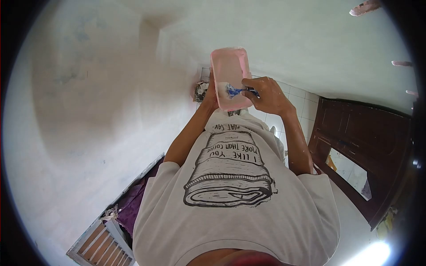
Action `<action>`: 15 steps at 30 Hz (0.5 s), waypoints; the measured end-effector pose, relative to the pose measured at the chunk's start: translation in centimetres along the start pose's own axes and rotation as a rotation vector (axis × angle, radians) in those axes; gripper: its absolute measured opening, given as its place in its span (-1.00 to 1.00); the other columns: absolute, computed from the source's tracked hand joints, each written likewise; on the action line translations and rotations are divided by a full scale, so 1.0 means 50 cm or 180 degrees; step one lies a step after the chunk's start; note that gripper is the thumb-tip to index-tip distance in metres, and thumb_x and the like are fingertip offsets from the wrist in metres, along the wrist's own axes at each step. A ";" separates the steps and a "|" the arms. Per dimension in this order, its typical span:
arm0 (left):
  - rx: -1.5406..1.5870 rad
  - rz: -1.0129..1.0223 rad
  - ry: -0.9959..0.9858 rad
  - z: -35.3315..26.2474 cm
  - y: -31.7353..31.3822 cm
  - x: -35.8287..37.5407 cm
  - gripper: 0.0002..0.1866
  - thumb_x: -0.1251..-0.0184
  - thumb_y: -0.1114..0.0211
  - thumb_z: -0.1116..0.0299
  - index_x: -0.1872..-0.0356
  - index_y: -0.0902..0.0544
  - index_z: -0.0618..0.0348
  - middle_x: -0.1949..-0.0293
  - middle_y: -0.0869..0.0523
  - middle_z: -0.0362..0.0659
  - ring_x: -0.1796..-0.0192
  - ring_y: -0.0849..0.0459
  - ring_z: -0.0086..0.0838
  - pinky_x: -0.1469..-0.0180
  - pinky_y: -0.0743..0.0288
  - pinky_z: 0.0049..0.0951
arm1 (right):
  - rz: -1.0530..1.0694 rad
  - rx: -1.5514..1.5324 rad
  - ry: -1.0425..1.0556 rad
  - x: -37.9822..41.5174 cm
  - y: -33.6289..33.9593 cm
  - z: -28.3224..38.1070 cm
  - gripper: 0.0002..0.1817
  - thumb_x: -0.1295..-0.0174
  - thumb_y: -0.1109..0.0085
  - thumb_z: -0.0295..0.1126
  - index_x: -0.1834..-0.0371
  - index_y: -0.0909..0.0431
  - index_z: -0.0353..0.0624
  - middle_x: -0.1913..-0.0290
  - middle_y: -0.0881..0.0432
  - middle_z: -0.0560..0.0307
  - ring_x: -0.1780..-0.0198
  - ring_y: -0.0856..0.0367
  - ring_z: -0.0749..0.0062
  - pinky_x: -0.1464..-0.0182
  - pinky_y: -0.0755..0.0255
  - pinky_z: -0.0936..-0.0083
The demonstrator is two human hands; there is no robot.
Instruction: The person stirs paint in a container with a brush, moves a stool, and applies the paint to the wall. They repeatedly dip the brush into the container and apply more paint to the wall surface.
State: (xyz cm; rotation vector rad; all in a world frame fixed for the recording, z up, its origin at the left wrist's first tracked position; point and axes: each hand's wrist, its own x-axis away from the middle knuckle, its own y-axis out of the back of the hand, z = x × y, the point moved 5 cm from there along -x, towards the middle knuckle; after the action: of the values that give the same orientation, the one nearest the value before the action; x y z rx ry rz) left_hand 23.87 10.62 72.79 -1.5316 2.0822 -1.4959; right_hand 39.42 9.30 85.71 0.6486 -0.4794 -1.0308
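A shallow pink plastic tub [246, 60] is held up in front of my chest, with a pale coating inside. My left hand [212, 95] grips its left side from beneath, most of the fingers hidden behind the tub. Over the tub's right rim, my right hand [268, 95] pinches a small blue paintbrush [233, 90] between thumb and fingers. The brush's whitish end points left into the tub, close to its near end. White specks show on my right hand and forearm.
A pale wall [106, 102] with darker patches rises on my left. A dark wooden cabinet [359, 128] with a mirror stands at the right. White floor tiles [306, 99] show beyond the tub. Purple cloth [135, 201] hangs beside a slatted wooden frame [100, 244] at lower left.
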 end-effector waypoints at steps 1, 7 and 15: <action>0.0063 -0.0100 -0.0022 -0.005 -0.008 0.001 -0.23 -0.54 0.23 -0.37 -0.49 -0.28 -0.02 -0.32 -0.52 -0.08 -0.27 -0.60 -0.21 -0.21 -0.65 -0.13 | -0.0018 0.0000 -0.0008 0.000 0.004 -0.001 -0.83 -0.22 -0.31 -0.42 0.16 -0.60 -0.19 0.50 -0.63 -0.07 0.39 -0.61 -0.07 0.27 -0.44 0.13; -0.0165 0.0391 -0.0185 0.004 -0.020 0.017 -0.18 -0.51 0.23 -0.41 -0.52 -0.24 -0.01 -0.32 -0.53 -0.04 -0.28 -0.62 -0.20 -0.23 -0.67 -0.10 | -0.0101 -0.0128 -0.0127 0.019 0.043 0.006 -0.86 -0.27 -0.30 -0.43 0.20 -0.61 -0.26 0.45 -0.66 -0.11 0.43 -0.56 -0.05 0.29 -0.42 0.18; 0.0786 0.1268 -0.0054 0.013 -0.080 0.008 -0.22 -0.51 0.17 -0.38 -0.46 -0.34 0.01 -0.21 -0.61 -0.01 -0.18 -0.66 -0.16 -0.16 -0.66 -0.08 | -0.0065 0.0221 -0.0387 0.070 0.101 -0.001 -0.80 -0.37 -0.17 -0.33 0.24 -0.67 -0.24 0.35 -0.71 -0.02 0.30 -0.64 0.00 0.17 -0.50 0.17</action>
State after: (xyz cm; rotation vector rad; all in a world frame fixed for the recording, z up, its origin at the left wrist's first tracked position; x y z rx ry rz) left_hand 26.60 9.98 75.74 -0.9700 1.9550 -1.5066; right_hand 44.16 7.98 89.38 0.6559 -0.6181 -1.0806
